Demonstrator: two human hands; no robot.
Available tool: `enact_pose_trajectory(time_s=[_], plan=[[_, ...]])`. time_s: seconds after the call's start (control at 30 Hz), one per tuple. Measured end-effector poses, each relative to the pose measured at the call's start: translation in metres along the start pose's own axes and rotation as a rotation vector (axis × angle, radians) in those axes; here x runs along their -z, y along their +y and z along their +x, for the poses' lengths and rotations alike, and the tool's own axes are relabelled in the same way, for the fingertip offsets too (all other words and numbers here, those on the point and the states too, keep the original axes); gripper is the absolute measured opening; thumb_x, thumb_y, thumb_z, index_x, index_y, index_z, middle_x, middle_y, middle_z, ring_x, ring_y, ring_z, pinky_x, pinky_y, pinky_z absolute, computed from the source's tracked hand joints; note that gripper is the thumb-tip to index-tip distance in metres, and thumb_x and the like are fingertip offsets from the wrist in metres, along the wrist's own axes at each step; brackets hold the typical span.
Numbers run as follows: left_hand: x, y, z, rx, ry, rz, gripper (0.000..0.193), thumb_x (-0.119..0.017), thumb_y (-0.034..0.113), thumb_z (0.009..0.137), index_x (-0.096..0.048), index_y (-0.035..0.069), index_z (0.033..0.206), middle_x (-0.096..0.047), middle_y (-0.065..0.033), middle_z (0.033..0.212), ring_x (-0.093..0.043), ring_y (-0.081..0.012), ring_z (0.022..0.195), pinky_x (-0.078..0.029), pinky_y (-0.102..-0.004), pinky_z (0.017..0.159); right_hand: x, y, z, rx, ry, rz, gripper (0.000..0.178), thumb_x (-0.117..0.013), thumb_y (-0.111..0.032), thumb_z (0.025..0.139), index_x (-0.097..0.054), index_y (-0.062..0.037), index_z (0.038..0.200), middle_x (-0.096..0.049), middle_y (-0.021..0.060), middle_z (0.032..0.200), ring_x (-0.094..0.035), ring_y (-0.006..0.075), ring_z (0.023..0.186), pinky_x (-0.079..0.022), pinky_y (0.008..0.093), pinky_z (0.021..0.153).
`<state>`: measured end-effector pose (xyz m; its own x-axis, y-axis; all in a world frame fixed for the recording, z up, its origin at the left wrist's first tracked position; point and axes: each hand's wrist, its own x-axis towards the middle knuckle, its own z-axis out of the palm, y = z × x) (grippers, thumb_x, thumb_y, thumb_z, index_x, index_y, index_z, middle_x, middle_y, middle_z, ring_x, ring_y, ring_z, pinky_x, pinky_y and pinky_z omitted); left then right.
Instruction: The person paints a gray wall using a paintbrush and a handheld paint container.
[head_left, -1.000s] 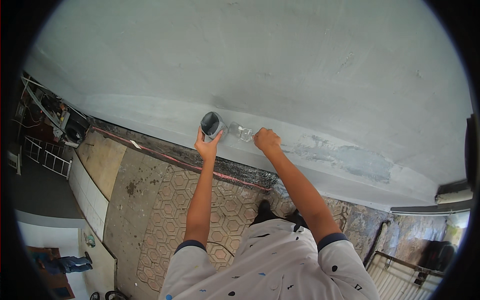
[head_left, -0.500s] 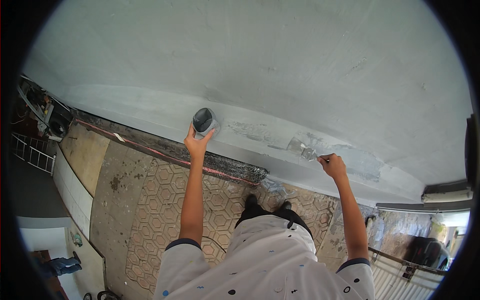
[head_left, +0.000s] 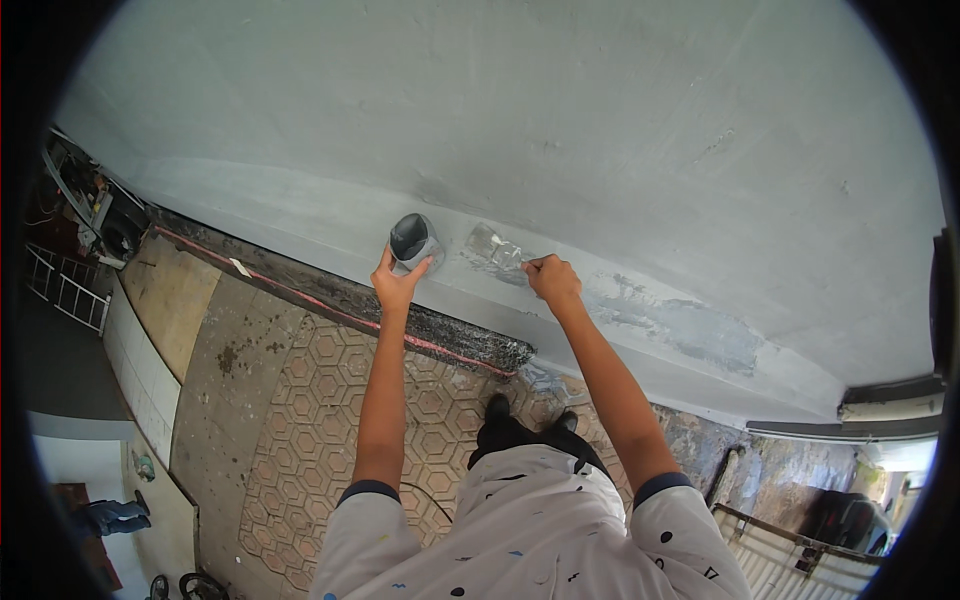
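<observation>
Our left fingers (head_left: 385, 263) curled round the grey cup (head_left: 431, 250) mid-frame; our right fingers (head_left: 546, 270) had closed on a scraper (head_left: 488, 243) just right of it; partly done, we reckoned: darker smears (head_left: 690, 325) right of centre, pale band (head_left: 270, 205) left of the cup uncoated.

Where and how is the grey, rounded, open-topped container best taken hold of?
Probably the container is best gripped by its outer wall from the near side, as the left hand does: the rounded body suits a wrap-around grip, leaving the camera-facing mouth free.
</observation>
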<state>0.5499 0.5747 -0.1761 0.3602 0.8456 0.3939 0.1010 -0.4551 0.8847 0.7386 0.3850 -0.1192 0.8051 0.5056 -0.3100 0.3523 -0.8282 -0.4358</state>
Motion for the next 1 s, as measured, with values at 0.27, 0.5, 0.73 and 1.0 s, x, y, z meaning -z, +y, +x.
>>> enact_pose_trajectory(time_s=[0.27, 0.5, 0.73, 1.0], plan=[[0.002, 0.002, 0.005, 0.060, -0.020, -0.022, 0.060, -0.084, 0.016, 0.062, -0.059, -0.004, 0.113, -0.068, -0.0150, 0.097, -0.065, -0.0204, 0.092, -0.050, -0.0321, 0.082, 0.082, 0.212, -0.060, -0.195, 0.185, -0.104, 0.033, -0.067, -0.042, 0.080, -0.073, -0.0132, 0.095, -0.067, 0.0138, 0.070, -0.067, 0.0286, 0.071, -0.051, 0.0376, 0.071], [-0.001, -0.002, 0.001, -0.050, 0.005, -0.069, 0.058, -0.083, 0.015, 0.063, -0.059, -0.004, 0.113, -0.068, -0.0146, 0.096, -0.066, -0.0204, 0.089, -0.051, -0.0321, 0.080, 0.059, 0.170, -0.042, 0.067, 0.012, 0.058, 0.027, -0.066, -0.039, 0.081, -0.073, -0.0162, 0.095, -0.067, 0.0138, 0.071, -0.066, 0.0322, 0.073, -0.051, 0.0388, 0.070], [0.005, -0.002, 0.001, -0.016, -0.018, -0.027, 0.055, -0.083, 0.015, 0.063, -0.060, -0.005, 0.109, -0.068, -0.0143, 0.096, -0.065, -0.0200, 0.089, -0.050, -0.0323, 0.081, 0.003, 0.034, -0.025, 0.110, -0.125, -0.007, 0.029, -0.065, -0.045, 0.079, -0.072, -0.0247, 0.099, -0.069, 0.0107, 0.097, -0.064, 0.0318, 0.094, -0.050, 0.0421, 0.083], [0.005, -0.003, 0.005, 0.002, -0.062, -0.004, 0.055, -0.083, 0.016, 0.064, -0.060, -0.004, 0.110, -0.068, -0.0129, 0.098, -0.064, -0.0189, 0.090, -0.048, -0.0309, 0.080, 0.085, 0.161, -0.055, 0.047, -0.030, -0.093, 0.026, -0.069, -0.030, 0.079, -0.072, -0.0167, 0.100, -0.068, 0.0073, 0.068, -0.066, 0.0249, 0.067, -0.050, 0.0383, 0.067]])
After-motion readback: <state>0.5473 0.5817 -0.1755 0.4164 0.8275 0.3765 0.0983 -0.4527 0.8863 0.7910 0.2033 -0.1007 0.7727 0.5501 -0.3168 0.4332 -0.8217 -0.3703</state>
